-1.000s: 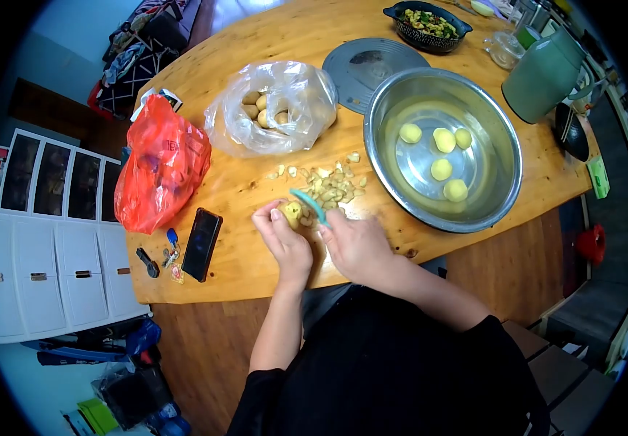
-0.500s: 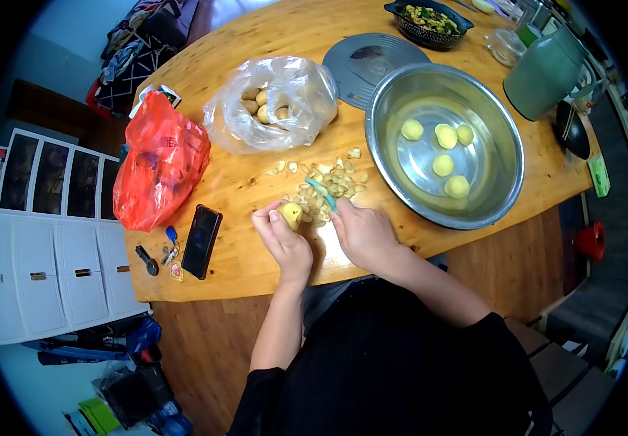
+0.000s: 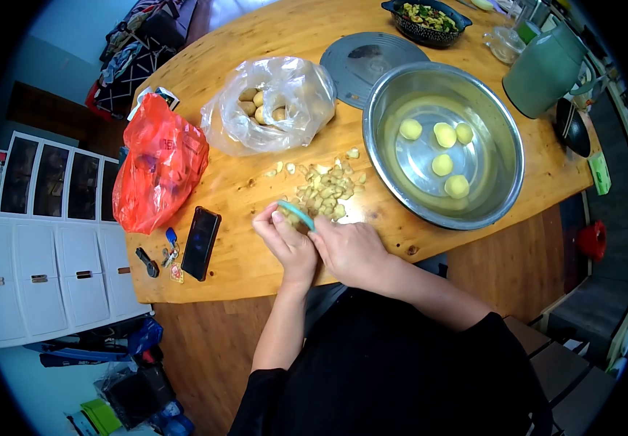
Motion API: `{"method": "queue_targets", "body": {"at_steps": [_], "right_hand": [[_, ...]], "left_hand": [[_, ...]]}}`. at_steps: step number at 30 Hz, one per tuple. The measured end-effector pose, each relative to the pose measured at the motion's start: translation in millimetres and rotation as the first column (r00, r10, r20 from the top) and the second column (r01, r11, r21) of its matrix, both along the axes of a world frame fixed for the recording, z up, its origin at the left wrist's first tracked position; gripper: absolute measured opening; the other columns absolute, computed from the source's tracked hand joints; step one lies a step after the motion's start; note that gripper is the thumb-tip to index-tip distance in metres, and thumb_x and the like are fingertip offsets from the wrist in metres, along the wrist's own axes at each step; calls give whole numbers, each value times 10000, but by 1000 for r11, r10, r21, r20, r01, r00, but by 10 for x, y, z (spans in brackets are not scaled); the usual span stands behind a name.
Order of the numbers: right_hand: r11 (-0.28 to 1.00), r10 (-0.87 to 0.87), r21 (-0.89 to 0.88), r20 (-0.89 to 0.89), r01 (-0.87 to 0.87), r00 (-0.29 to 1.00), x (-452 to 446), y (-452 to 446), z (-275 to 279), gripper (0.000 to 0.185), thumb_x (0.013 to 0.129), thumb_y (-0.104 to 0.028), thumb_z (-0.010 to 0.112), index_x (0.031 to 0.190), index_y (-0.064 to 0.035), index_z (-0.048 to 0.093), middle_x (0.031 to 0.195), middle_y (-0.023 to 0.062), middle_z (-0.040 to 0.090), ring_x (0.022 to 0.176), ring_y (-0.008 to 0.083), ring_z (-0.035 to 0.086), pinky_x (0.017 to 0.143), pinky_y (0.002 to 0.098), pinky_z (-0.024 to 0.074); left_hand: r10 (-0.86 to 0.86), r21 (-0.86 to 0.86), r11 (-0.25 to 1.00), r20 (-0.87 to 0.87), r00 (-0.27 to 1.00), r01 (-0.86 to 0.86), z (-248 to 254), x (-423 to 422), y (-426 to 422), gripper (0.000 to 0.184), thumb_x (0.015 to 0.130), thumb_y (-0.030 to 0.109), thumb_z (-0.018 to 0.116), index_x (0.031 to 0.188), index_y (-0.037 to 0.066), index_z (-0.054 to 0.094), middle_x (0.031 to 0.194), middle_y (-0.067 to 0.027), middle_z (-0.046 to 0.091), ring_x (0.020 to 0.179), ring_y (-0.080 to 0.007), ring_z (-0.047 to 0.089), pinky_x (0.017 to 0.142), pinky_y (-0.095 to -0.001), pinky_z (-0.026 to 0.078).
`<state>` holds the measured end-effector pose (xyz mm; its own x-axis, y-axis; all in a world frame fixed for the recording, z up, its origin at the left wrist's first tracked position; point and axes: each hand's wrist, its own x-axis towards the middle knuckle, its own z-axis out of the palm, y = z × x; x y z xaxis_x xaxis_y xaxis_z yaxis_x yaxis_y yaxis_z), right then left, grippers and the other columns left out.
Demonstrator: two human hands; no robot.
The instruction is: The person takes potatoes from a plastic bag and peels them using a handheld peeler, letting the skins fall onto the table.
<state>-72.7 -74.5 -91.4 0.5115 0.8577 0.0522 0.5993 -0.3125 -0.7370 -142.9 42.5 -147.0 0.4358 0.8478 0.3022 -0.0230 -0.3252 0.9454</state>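
Note:
My left hand is closed round a potato, which is mostly hidden by the fingers and the tool. A teal peeler is gripped in my right hand, its head lying over the potato. Just beyond both hands, a pile of peelings is spread on the wooden table. To the right, a large metal basin holds several peeled potatoes in water. Unpeeled potatoes show through the opening of a clear plastic bag.
A red bag, a phone and keys are on the left. Behind the basin lies a grey round mat. Farther back are a dish of food, a glass pot and a green jug.
My right hand has moved left with the peeler, from above the peelings back onto the potato. My left hand still holds the potato in nearly the same place.

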Motion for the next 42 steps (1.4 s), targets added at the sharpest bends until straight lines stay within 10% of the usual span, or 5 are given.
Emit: {"method": "queue_targets", "body": {"at_steps": [13,16,23,35,42], "right_hand": [[972,27,201,-620,126,784,366,33,-349,291,1067,-298,525,1008,-18,578,675,112,598,563,247,598,551,383,477],[962,259,232,-943,143,-210,479,-92,-236,271,1084,-281,491,985,-49,591,654,16,503,492,93,441,462,265,373],[972,-118,144,-384,185,916,143,55,-276,282,1048,-298,528,948,-36,558,700,186,636,593,373,626,583,505,502],[986,-130,-102,36,133,991,126,93,-156,240,1044,-254,504,959,-30,523,705,195,679,648,432,669,610,551,523],[974,-130,131,-338,183,932,266,91,-273,262,1055,-273,493,976,-25,522,730,236,668,707,465,660,646,568,508]], "left_hand": [[-37,-88,995,46,998,41,109,107,75,274,1123,259,345,1157,17,471,1157,-120,518,1053,-188,505,968,-337,420],[-53,-319,943,123,991,90,73,113,118,296,1129,305,334,1159,43,470,1070,-99,542,935,-170,530,849,-316,460],[-63,-423,895,201,978,144,144,115,61,310,1138,349,322,1156,72,460,936,-73,555,752,-139,532,643,-283,465],[-34,-149,988,-27,999,29,96,66,-25,275,1135,319,359,1120,54,432,1038,-72,510,910,-128,491,801,-286,457],[-112,-374,914,133,985,154,147,125,82,252,1134,316,363,1102,75,425,978,-52,526,810,-105,513,661,-265,459]]}}
